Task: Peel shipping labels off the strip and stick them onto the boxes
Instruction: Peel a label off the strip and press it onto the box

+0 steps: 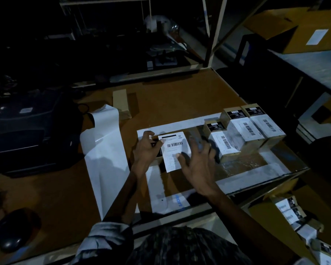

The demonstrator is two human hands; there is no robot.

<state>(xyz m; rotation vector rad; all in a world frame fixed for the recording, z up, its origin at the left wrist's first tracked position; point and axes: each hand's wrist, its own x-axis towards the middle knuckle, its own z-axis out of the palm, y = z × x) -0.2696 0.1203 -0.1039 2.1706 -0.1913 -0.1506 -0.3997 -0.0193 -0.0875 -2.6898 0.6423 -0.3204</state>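
A white shipping label [173,150] with a barcode lies on top of a small box [158,155] on the brown table. My left hand [146,150] grips the box's left side, its fingers curled over the edge by the label's corner. With fingers spread flat, my right hand [197,161] hovers over or presses the label's right part; its thumb touches the label. A long, bare white backing strip [105,150] curls across the table to the left. Three labelled boxes [241,131] stand in a row at the right.
A dark printer-like machine [27,134] sits at far left, a mouse [13,234] at lower left. White-taped outline [199,119] marks the work area. More labelled boxes [290,213] lie below the table's right edge. A large carton [310,29] rests on a shelf top right.
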